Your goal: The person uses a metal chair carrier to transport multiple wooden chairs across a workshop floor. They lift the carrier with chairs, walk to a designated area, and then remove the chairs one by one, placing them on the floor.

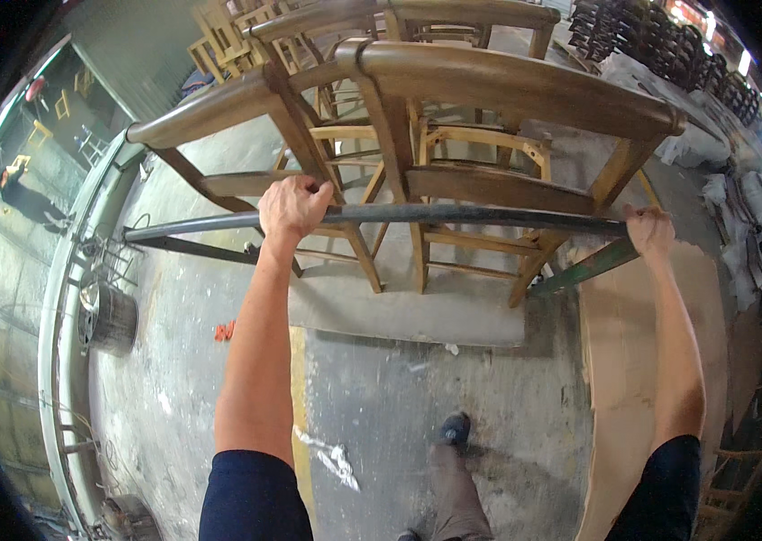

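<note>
A long dark metal bar (471, 214) runs crosswise in front of me, its left end reaching past my left hand. My left hand (293, 207) is closed around it left of the middle, and my right hand (649, 230) grips it near the right end. Just beyond the bar stand brown wooden chairs with curved top rails: one at the right (525, 86) and one at the left (205, 108). Their lower back rails sit close behind the bar. A green metal piece (588, 268) slants down below my right hand.
Brown cardboard (651, 343) lies on the floor at right. A grey panel (399, 316) lies below the chairs. A white rag (334, 462) is near my foot. Along the left run a pale metal rail (54, 361) and a metal bucket (110, 317). Farther left is another person (16, 185).
</note>
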Demonstrator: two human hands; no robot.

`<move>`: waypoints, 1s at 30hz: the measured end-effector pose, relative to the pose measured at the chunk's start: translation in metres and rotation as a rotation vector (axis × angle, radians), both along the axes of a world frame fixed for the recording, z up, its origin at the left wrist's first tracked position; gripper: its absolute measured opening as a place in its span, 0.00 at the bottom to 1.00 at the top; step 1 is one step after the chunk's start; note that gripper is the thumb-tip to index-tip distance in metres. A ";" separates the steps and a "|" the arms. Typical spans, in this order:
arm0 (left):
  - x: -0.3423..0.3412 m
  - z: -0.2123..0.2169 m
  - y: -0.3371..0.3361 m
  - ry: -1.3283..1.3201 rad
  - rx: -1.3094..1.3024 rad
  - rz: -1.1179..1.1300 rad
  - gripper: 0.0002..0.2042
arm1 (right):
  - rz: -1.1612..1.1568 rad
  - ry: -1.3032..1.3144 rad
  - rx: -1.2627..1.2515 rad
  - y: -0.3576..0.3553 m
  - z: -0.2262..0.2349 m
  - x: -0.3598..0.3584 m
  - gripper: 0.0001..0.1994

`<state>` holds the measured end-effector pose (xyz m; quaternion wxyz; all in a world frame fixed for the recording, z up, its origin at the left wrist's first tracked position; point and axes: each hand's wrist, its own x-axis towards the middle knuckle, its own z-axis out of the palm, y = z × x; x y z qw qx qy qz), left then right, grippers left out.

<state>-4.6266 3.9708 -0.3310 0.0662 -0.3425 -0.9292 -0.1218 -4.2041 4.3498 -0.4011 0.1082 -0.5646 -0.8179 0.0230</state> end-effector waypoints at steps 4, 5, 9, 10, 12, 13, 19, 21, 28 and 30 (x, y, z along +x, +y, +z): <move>-0.057 0.011 0.078 0.006 -0.084 0.093 0.20 | -0.050 0.080 0.084 0.049 0.021 -0.051 0.25; -0.075 0.012 0.099 -0.017 -0.146 0.101 0.21 | -0.071 0.039 0.076 0.067 0.024 -0.067 0.25; -0.142 0.013 0.188 -0.016 -0.066 0.026 0.20 | -0.024 0.031 0.024 0.155 0.026 -0.142 0.25; -0.160 0.012 0.213 -0.025 -0.013 -0.035 0.20 | -0.017 0.032 0.014 0.183 0.023 -0.163 0.25; -0.197 0.005 0.270 -0.014 -0.041 0.036 0.20 | 0.015 0.035 0.021 0.242 0.011 -0.205 0.25; -0.215 0.000 0.299 -0.043 -0.077 0.066 0.20 | 0.035 0.047 0.044 0.270 0.005 -0.223 0.25; -0.345 -0.024 0.468 0.001 -0.030 0.060 0.21 | 0.007 0.008 0.097 0.448 -0.014 -0.344 0.26; -0.400 -0.023 0.515 -0.110 -0.035 -0.011 0.20 | 0.002 -0.001 0.081 0.501 -0.009 -0.402 0.25; -0.606 0.012 0.656 -0.079 -0.114 0.082 0.20 | 0.023 0.022 0.074 0.654 0.017 -0.628 0.25; -0.656 0.021 0.701 -0.070 -0.106 0.071 0.20 | 0.029 0.047 0.121 0.697 0.025 -0.672 0.25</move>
